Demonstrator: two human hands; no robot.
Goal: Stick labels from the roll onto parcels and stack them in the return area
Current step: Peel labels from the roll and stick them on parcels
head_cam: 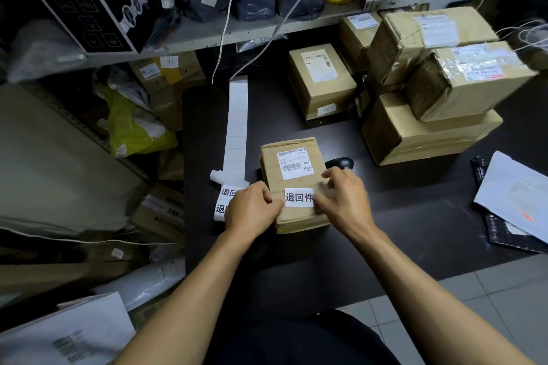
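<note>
While both forearms reach in from the near edge, the small brown parcel [292, 184] lies flat on the dark table [415, 231], close to the person and between the two hands.

Handling, judged: parcel looks light and fairly stiff, paper-wrapped and slightly creased; it should lift with one hand taken across its long sides. The paper surface is probably not slippery. No sign of fragility either way.

Return label [299, 197] sits on the near part of the parcel's top face, below the printed shipping label [292, 164]. It is thin and limp, so it needs smoothing from the edges to avoid wrinkles.

Left hand [252, 210]: fingers curled, with thumb and fingertips at the label's left edge, apparently pinching or pressing that edge down. Exact contact is partly hidden.
Right hand [344, 195]: fingers loosely spread and bent, tips on the parcel top by the label's right edge, pressing rather than grasping. Nothing is enclosed in it.

Just left of the parcel, the label strip [235, 133] runs away across the table, with its printed end beside the left hand. A black scanner-like object [341, 162] peeks out behind the right hand; identity uncertain.

Farther right, stacked cardboard boxes [430, 104] stand on the table, presumably the return area. Behind them are shelves [207, 35] of bags and cartons.
</note>
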